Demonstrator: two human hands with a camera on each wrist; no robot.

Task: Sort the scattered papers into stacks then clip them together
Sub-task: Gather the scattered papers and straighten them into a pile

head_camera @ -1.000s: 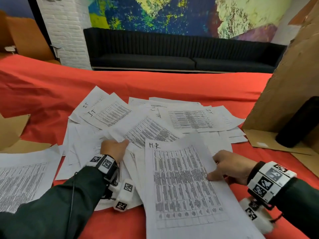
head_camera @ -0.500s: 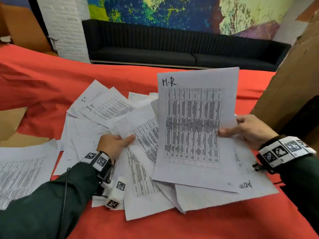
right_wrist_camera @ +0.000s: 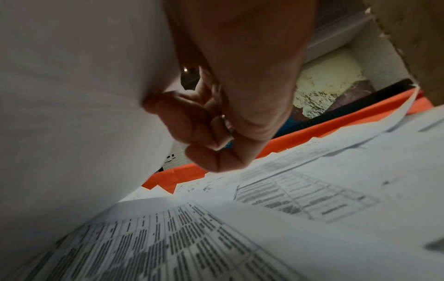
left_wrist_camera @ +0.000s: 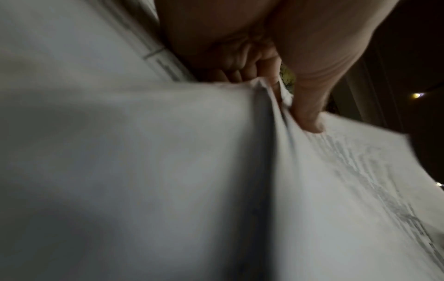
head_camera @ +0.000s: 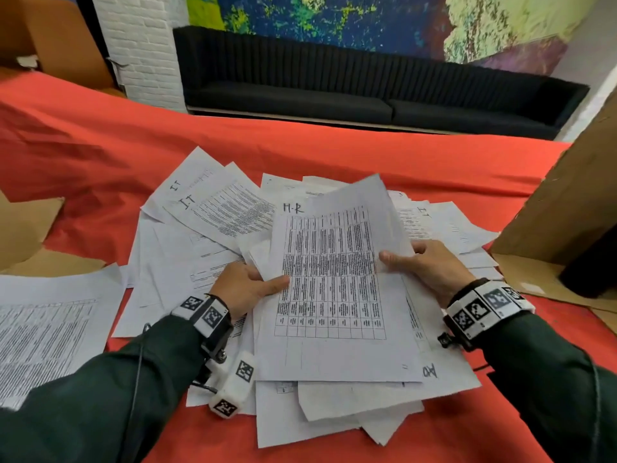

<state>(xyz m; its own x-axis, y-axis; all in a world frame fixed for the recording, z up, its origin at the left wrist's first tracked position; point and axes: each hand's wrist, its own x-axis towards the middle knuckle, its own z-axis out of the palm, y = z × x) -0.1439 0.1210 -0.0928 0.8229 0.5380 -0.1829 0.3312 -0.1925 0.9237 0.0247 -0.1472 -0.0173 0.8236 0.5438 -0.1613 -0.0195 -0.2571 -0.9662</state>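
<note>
A printed sheet marked "H-R" (head_camera: pixel 330 279) is held up over the pile of scattered papers (head_camera: pixel 207 255) on the red table. My left hand (head_camera: pixel 253 285) pinches its left edge, thumb on top; the left wrist view shows the thumb (left_wrist_camera: pixel 310 114) pressing on the folded paper (left_wrist_camera: pixel 168 171). My right hand (head_camera: pixel 414 262) grips the right edge, thumb on the print. In the right wrist view the curled fingers (right_wrist_camera: pixel 192 121) sit behind the sheet (right_wrist_camera: pixel 72 95), above other printed pages (right_wrist_camera: pixel 288 199). Sheets marked "I.T" (head_camera: pixel 213 208) lie at the back left.
A separate paper stack (head_camera: pixel 43 332) lies at the left edge. Brown cardboard (head_camera: pixel 567 208) stands at the right with a dark object (head_camera: pixel 594 265) at its foot. Another cardboard piece (head_camera: pixel 23 228) lies at far left. The red tablecloth (head_camera: pixel 300 152) stretches beyond the pile.
The H-R sheet was lifted from the pile by my right hand, then lowered and tilted toward me. My left hand left the pile and took hold of the sheet's left edge.
</note>
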